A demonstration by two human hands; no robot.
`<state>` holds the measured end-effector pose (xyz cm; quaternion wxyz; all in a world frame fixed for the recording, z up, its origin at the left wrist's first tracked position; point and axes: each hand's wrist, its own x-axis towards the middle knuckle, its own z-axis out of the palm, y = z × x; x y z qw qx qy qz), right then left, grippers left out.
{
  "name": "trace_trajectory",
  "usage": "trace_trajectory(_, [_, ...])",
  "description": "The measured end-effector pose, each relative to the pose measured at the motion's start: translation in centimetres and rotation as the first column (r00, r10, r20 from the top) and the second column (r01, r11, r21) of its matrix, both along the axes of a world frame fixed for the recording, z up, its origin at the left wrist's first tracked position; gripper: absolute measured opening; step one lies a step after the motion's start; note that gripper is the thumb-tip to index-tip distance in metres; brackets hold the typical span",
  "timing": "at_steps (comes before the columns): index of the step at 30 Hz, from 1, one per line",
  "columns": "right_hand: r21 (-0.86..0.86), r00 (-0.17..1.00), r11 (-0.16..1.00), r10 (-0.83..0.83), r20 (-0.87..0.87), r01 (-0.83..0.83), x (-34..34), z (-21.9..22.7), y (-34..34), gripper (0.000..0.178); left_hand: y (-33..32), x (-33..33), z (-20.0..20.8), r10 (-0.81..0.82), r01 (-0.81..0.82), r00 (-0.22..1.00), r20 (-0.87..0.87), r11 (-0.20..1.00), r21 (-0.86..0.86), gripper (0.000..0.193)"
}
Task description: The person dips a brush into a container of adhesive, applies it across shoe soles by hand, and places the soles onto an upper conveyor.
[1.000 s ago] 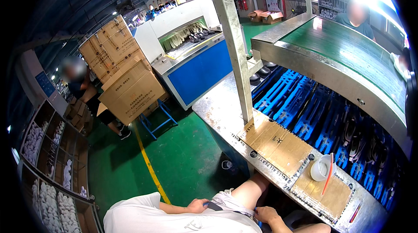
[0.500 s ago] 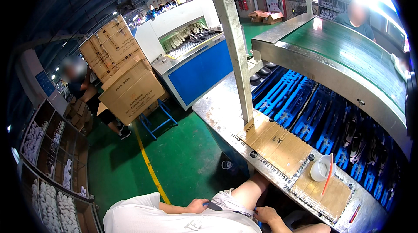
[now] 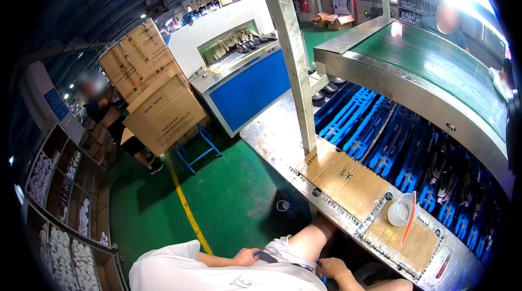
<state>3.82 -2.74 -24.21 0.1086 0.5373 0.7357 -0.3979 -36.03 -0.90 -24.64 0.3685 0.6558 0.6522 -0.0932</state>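
Note:
Low in my lap, my left hand (image 3: 248,257) is closed, its fingers curled at a blue bit at one end of a dark strap-like piece (image 3: 270,259). My right hand (image 3: 333,267) is closed too, near the other end of that piece, with more blue showing just below the fingers. The piece lies across my light shorts (image 3: 279,248) and is partly hidden by my shirt, so its kind is unclear. To the right of my hands, a white cup (image 3: 399,212) stands on the bench, and a red-and-white brush-like stick (image 3: 409,224) leans against it.
Cardboard (image 3: 342,178) covers part of the metal bench (image 3: 266,138); a red pen-like thing (image 3: 443,265) lies there. Behind run blue racks (image 3: 380,152) under a green conveyor belt (image 3: 429,60). A metal post (image 3: 293,63) rises from the bench. Cartons (image 3: 163,117), shelves (image 3: 65,182) and two people are around.
The blue racks under the conveyor have shifted slightly. At the far right, the other person's hand by a pale shoe has moved a little. My hands stay in place.

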Motion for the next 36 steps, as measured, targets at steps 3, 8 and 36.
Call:
trace_trajectory(3, [-0.001, 1.000, 1.000, -0.001, 0.001, 0.001, 0.0, 0.2, 0.0, 0.034, -0.1, -0.3, -0.4, -0.003, 0.003, 1.000, 0.004, 1.000, 0.012, 0.045])
trace_trajectory(8, [0.006, 1.000, 1.000, -0.002, 0.004, 0.002, 0.0, -0.2, 0.0, 0.034, -0.1, -0.5, -0.9, -0.013, 0.013, 1.000, 0.006, 1.000, 0.018, 0.046])
trace_trajectory(36, [-0.020, 1.000, 1.000, 0.009, 0.012, -0.009, -0.1, 0.6, 0.1, 0.035, -0.1, -0.5, -0.6, -0.017, 0.015, 0.999, 0.051, 0.999, 0.037, 0.044])
